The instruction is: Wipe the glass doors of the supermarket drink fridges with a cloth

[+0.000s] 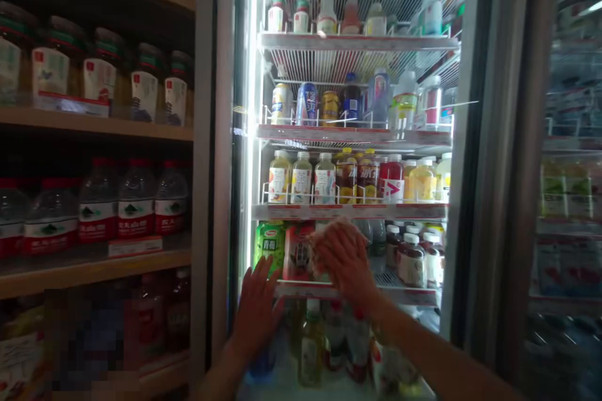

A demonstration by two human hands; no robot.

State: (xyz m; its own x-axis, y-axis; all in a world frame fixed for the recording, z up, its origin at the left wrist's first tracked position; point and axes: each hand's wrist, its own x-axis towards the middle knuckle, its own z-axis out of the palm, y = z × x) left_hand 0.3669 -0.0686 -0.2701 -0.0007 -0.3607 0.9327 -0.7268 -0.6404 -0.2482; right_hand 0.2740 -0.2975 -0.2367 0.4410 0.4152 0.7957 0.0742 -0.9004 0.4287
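Observation:
I face an open drinks fridge with lit wire shelves (350, 211). My right hand (345, 257) reaches into the fourth shelf from the top, its fingers curled round a bottle I cannot make out, next to a red-labelled bottle (298, 250) and a green bottle (269, 245). My left hand (256, 310) is lower and to the left, fingers spread, resting flat near the front rail of that shelf (399, 294). It holds nothing. Below both hands stand several bottles on the bottom shelf (310, 351).
The fridge door frame (219, 156) stands at the left, another glass door (508, 169) at the right. Wooden shelves at the left carry water bottles (136, 200) and jars (98, 72). Dark-capped bottles (414, 257) stand right of my right hand.

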